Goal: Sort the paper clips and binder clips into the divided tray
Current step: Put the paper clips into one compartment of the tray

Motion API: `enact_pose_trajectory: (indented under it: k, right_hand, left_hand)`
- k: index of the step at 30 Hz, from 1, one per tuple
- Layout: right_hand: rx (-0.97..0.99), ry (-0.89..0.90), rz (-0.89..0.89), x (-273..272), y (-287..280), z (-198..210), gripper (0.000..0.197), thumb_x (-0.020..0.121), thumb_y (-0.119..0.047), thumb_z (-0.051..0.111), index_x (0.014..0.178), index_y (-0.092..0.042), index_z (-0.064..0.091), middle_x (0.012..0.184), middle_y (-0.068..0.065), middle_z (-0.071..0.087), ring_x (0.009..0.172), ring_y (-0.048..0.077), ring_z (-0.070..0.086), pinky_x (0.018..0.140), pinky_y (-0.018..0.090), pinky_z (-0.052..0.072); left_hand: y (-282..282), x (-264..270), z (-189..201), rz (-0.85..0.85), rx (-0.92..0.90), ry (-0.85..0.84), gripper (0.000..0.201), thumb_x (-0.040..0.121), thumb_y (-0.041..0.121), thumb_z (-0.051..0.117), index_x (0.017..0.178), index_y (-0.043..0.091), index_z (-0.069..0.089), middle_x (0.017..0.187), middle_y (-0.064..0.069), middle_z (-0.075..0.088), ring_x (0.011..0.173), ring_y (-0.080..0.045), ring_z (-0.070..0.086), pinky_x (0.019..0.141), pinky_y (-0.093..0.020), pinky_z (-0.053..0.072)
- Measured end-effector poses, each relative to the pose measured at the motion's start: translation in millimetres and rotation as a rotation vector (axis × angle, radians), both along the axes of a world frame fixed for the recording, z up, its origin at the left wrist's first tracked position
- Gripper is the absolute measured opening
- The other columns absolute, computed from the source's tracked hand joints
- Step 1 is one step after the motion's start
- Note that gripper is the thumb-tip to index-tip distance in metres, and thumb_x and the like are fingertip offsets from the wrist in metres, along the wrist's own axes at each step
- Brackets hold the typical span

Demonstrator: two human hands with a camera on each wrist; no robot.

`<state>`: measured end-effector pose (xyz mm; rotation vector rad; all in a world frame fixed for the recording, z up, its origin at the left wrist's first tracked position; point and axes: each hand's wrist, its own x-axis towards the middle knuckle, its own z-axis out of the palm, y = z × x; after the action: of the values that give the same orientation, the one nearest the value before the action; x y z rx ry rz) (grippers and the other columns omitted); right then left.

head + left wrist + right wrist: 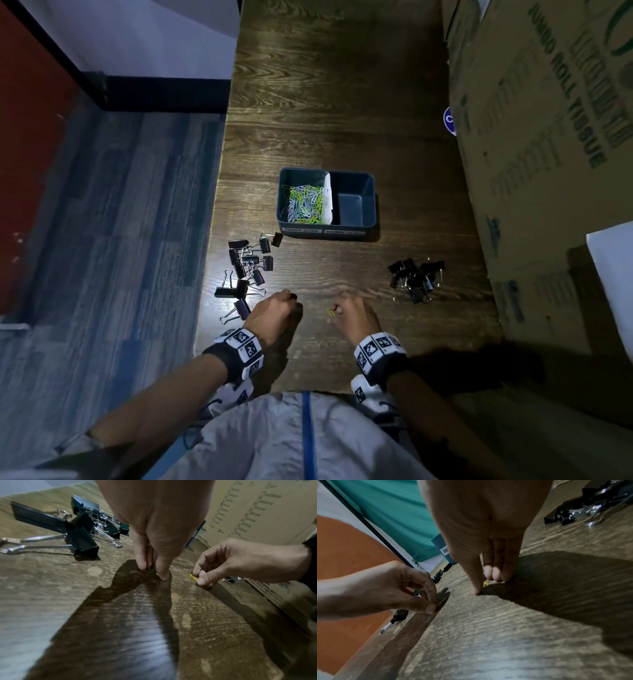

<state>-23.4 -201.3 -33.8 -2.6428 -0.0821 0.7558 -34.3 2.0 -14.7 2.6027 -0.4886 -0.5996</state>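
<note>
A dark blue divided tray [371, 205] stands mid-table; its left compartment holds several coloured paper clips [303, 205], its right compartment is bare. Black binder clips lie in a left pile [248, 269] and a right pile [416, 279]. My right hand [337, 308] pinches a yellow paper clip [330, 311] just above the table, also clear in the left wrist view as the yellow clip [193, 577]. My left hand [291, 298] pinches a small clip [442, 600] against the wood between thumb and forefinger; only a sliver of it [157, 573] shows under the thumb.
Large cardboard boxes [548, 137] wall off the table's right side. The table's left edge [212, 240] drops to a blue floor, and the left binder clip pile lies close to it. A white divider card [328, 198] splits the tray.
</note>
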Motion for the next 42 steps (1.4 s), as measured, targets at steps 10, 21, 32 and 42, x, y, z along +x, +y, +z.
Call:
enact_pose_trajectory:
  k: [10,21,32,42]
  right_hand:
    - [-0.126,-0.015,-0.034,-2,12,-5,0.017,0.093,-0.017,0.054,0.088,-0.014,0.070,0.091,0.008,0.069,0.083,0.031,0.067,0.071,0.038,0.055]
    - [-0.092,-0.043,0.127,-7,17,-2,0.016,0.093,-0.007,0.053,0.098,-0.021,0.059,0.099,0.006,0.066,0.090,0.028,0.066,0.076,0.041,0.055]
    - [0.136,-0.335,0.010,76,35,80,0.019,0.098,-0.003,0.050,0.106,-0.009,0.067,0.102,0.009,0.066,0.088,0.022,0.067,0.076,0.032,0.058]
    - [0.291,-0.600,-0.246,156,24,99,0.011,0.085,-0.011,0.071,0.095,-0.015,0.069,0.095,0.004,0.068,0.081,0.022,0.066,0.071,0.040,0.058]
  left_hand:
    - [-17,8,6,-0.004,0.234,0.119,0.016,0.083,0.019,0.060,0.087,0.008,0.070,0.090,-0.013,0.062,0.077,-0.032,0.063,0.064,-0.035,0.052]
    - [-12,60,27,0.126,0.037,-0.149,0.012,0.088,0.027,0.063,0.093,0.016,0.059,0.093,-0.001,0.061,0.078,-0.021,0.061,0.064,-0.029,0.047]
    - [13,149,56,0.419,-0.160,-0.385,0.014,0.090,0.008,0.058,0.092,0.015,0.069,0.084,-0.004,0.071,0.070,-0.018,0.065,0.064,-0.037,0.057]
    - [64,102,-6,0.483,0.098,-0.137,0.042,0.093,0.037,0.056,0.127,0.014,0.050,0.127,-0.015,0.054,0.110,-0.032,0.053,0.092,-0.046,0.049]
